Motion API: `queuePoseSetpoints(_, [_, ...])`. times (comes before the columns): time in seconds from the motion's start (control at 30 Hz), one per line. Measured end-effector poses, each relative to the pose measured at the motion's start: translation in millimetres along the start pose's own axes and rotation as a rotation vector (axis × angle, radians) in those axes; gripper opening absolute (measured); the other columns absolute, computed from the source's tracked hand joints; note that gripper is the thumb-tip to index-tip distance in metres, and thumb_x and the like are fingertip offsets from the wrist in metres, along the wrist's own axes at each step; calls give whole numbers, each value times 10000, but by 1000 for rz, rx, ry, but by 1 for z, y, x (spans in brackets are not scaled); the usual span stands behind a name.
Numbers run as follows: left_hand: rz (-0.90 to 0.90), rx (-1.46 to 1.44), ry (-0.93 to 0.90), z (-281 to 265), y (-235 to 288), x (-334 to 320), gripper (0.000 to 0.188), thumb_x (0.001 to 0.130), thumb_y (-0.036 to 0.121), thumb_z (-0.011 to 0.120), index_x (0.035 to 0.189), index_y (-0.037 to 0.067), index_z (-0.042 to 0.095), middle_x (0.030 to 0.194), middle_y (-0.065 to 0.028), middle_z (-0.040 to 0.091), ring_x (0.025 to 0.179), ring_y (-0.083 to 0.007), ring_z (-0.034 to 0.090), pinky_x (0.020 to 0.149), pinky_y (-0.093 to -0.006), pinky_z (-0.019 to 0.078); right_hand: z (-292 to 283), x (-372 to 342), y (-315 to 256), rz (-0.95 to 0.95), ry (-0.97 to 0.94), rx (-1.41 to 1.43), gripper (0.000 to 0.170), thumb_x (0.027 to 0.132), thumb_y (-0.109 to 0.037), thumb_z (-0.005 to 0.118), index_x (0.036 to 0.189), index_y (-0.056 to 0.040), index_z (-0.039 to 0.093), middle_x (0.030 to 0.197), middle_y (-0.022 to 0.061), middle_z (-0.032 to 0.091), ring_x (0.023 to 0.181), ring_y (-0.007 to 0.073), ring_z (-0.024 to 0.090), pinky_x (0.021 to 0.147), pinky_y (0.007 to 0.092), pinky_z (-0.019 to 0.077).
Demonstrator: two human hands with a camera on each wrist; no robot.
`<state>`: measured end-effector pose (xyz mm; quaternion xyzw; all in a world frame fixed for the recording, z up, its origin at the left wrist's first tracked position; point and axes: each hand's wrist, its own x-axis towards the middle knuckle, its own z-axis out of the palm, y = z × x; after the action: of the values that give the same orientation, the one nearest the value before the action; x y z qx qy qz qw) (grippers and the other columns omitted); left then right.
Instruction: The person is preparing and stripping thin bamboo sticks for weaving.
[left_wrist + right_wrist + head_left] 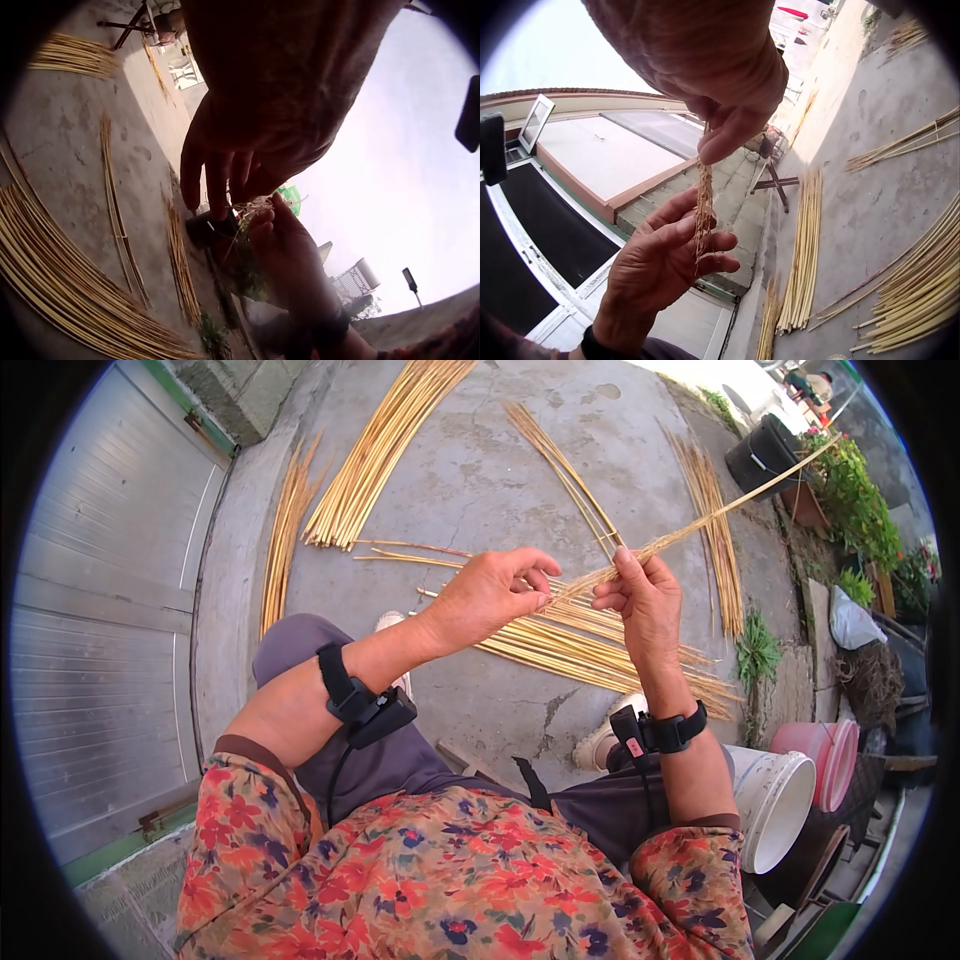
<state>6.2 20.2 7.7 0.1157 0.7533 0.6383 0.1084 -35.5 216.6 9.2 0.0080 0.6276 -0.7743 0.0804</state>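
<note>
above concrete (480, 485), right hand (645, 600) pinches a stalk (760, 488), left hand (492, 595) perhaps touching.

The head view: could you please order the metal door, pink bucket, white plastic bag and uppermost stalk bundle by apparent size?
1. Metal door
2. Uppermost stalk bundle
3. Pink bucket
4. White plastic bag

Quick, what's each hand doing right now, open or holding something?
Left hand: open, loosely bent by one end of a stalk; whether it touches, I can't tell.
Right hand: closed, pinching that stalk.
</note>
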Motion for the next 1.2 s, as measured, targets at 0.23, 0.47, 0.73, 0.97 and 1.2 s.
queuePoseSetpoints(0.23, [20, 6, -31, -1, -7, 3, 230, 810, 20, 544, 1037, -21, 543, 769, -32, 592, 755, -89, 577, 688, -223, 465, 2, -3, -2, 0, -38, -35, 184, 850, -166, 596, 834, 10, 546, 665, 80, 572, 553, 143, 604, 466, 230, 525])
queuePoseSetpoints(0.47, [-1, 210, 57, -1, -4, 5, 225, 788, 11, 525, 1009, -27, 541, 690, -26, 569, 665, -75, 551, 640, -223, 455, 9, -10, -4, -42, -58, -97, 191, 853, -170, 593, 835, 13, 544, 670, 80, 574, 560, 143, 607, 471, 226, 519])
queuePoseSetpoints(0.73, [-54, 149, -40, -10, -16, 6, 231, 790, 8, 503, 1014, -35, 540, 704, -26, 567, 679, -84, 559, 642, -229, 453, 5, -9, -8, -88, -44, -133, 185, 853, -167, 592, 832, 11, 548, 661, 89, 587, 556, 144, 610, 470, 222, 512])
queuePoseSetpoints(0.97, [107, 79, 51, -7, -6, 3, 206, 816, 11, 512, 1016, -26, 545, 886, -66, 594, 802, -111, 575, 749, -231, 465, 2, -8, -8, -71, -16, -111, 183, 851, -167, 594, 827, 8, 546, 661, 87, 580, 553, 150, 609, 465, 227, 514])
queuePoseSetpoints(1.2, [56, -4, -9, 2, -4, 2, 214, 806, 13, 567, 1017, -18, 545, 850, -55, 600, 811, -100, 570, 734, -232, 467, 4, -8, -7, -61, -31, -114, 173, 851, -158, 592, 825, 6, 543, 657, 81, 569, 554, 153, 609, 464, 231, 518])
